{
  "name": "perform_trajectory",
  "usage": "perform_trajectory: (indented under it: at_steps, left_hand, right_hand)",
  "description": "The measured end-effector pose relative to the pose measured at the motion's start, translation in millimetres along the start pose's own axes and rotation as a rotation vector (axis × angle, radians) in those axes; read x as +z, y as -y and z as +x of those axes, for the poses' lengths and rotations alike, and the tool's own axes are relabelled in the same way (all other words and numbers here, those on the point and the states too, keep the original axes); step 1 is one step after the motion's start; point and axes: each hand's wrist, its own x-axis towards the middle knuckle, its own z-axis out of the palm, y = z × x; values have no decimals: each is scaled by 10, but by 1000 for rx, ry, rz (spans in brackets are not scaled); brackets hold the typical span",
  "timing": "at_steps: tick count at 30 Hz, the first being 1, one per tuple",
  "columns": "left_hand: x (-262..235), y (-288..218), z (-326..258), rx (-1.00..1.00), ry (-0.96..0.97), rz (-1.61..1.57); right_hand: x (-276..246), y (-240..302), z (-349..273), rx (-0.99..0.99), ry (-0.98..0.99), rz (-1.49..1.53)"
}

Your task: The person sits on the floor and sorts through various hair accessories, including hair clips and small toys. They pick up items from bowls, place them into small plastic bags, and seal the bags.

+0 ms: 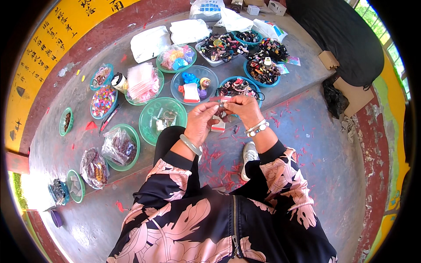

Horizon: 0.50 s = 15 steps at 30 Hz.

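Observation:
My left hand (201, 123) and my right hand (246, 110) meet in front of me, thumbs and forefingers pinched together. Between their tips is a small dark piece, too small to name; a reddish-brown bit hangs just below the fingers. A red-and-white card (218, 126) shows under my hands, partly hidden by them. Right behind them stands a blue basin (261, 94) of dark hair ties (237, 87). Closest to my left hand is a green basin (147, 131) with small clear packets and pale pieces (164, 118) inside.
Further basins hold colourful beads (104, 100), pink plastic sleeves (142, 82), hair ties (263, 70) and toy-like figures (204, 83). White bags (150, 44) lie behind. A bagged dark bundle (94, 168) sits at left. Red scraps (219, 164) litter the lower floor, below a step edge (302, 87).

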Motion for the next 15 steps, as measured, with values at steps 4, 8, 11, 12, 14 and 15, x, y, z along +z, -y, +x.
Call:
perform_trajectory:
  at_steps: [4, 8, 11, 12, 14, 15]
  left_hand:
    - [-13, 15, 10, -6, -17, -24]
    - [21, -13, -13, 0, -42, -53]
    - [-30, 6, 15, -1, 0, -89]
    - [-31, 8, 21, -9, -3, -96]
    - [-34, 9, 30, -16, -12, -114]
    - [-37, 8, 33, -14, -18, -126]
  right_hand:
    - [21, 33, -17, 22, 13, 18]
    - [-26, 11, 0, 10, -2, -75]
    - [-42, 3, 6, 0, 17, -69]
    - [-52, 4, 6, 2, 19, -69]
    - [-67, -10, 13, -6, 29, -66]
    - [-75, -34, 23, -16, 35, -64]
